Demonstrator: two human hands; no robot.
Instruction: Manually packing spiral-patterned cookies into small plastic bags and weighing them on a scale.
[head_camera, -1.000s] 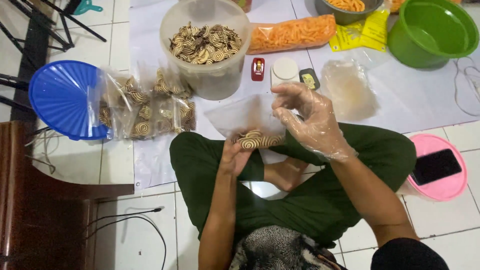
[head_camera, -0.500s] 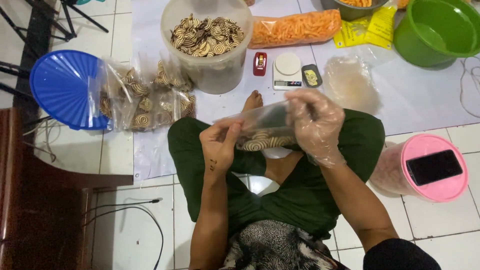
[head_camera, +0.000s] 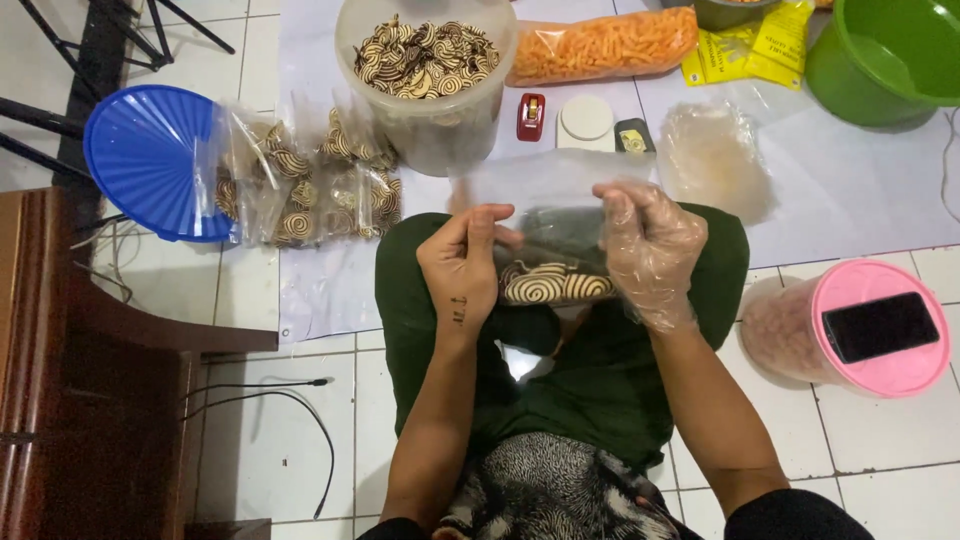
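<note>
My left hand (head_camera: 462, 262) and my right hand (head_camera: 648, 247), which wears a thin clear glove, both grip a small clear plastic bag (head_camera: 548, 215) above my lap. Several brown-and-cream spiral snacks (head_camera: 556, 285) lie in the bottom of the bag. Just beyond it stands a big clear tub (head_camera: 425, 70) heaped with the same spiral snacks. Filled small bags of spiral snacks (head_camera: 300, 185) lie on the white sheet to the left.
A blue lid (head_camera: 145, 160) lies far left by dark wooden furniture (head_camera: 90, 400). A long bag of orange sticks (head_camera: 600, 45), yellow packets (head_camera: 765, 45), a green basin (head_camera: 890, 60), a stack of empty clear bags (head_camera: 712, 155), a small white scale (head_camera: 587, 122) and a pink-lidded tub (head_camera: 850, 330) with a phone on it surround me.
Both hands lifted the bag from my lap and spread it out; the gloved right hand came down from above onto the bag's right edge.
</note>
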